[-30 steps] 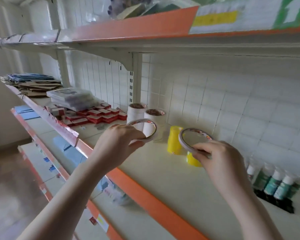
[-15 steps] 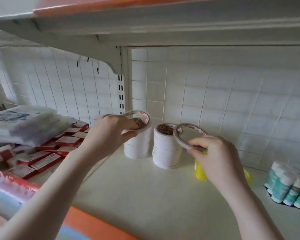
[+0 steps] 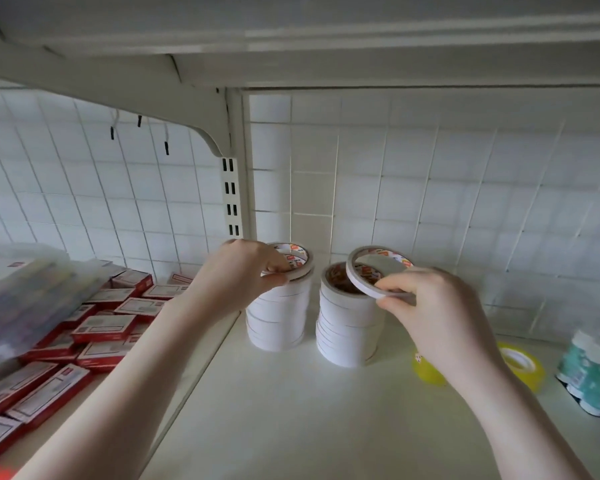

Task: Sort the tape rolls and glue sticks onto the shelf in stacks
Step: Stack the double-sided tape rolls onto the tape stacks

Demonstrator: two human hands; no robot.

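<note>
Two stacks of white tape rolls stand on the cream shelf (image 3: 291,417) near the tiled back wall. My left hand (image 3: 243,275) pinches a thin white tape roll (image 3: 300,263) that lies flat on top of the left stack (image 3: 278,317). My right hand (image 3: 426,306) pinches another thin white tape roll (image 3: 364,275), tilted, just above the top of the right stack (image 3: 347,327). Behind my right wrist lie two yellow tape rolls, one (image 3: 425,370) partly hidden and one (image 3: 523,363) further right. Green-and-white glue sticks (image 3: 593,368) stand in a group at the far right.
Red and white flat boxes (image 3: 104,327) cover the shelf section to the left, with clear plastic packs (image 3: 18,292) piled above them. The upper shelf (image 3: 291,39) hangs low overhead, carried by a bracket and slotted upright (image 3: 232,195).
The camera has come closer and lower under the upper shelf. My left hand has brought its roll down onto the left stack. My right hand has moved its roll over the right stack.
</note>
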